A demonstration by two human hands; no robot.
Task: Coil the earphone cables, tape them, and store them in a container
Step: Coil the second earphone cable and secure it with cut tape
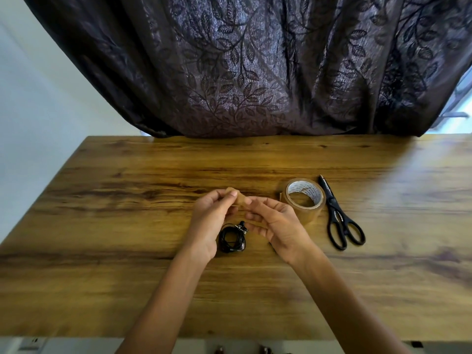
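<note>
Pinching a short strip of brown tape (240,199) at both ends: left hand (212,218) on one end with thumb and fingertips, right hand (275,226) on the other, spare fingers loosely curled. Held it raised over the table (127,200), just ahead of both palms. Left the black earphones (232,238) coiled on the wood below the gap between the hands, nearest the heel of the left, with no tape on them so far as could be told.

Risked folding the strip onto itself (sticky side impossible to tell from this angle) had either pinch slackened or the hands drifted together. Risked gumming it to the fingertips too, and so fouling the release. Judged the coil the weaker point: unbound and likely springy, apt to loosen once lifted, since freeing a hand for it meant dangling the strip from one end. Could also have snagged a bare earbud under the tape rather than only cable.

Noted the tape roll (304,198) just beyond the right hand's knuckles, partly hidden by them and close enough to nudge. Placed the scissors (339,218), blades shut, further out on that side, apart from the hand. Found nothing lying between hands and coil. Saw a dark leafy curtain (255,72) well beyond the fingertips, and no container anywhere in view.
</note>
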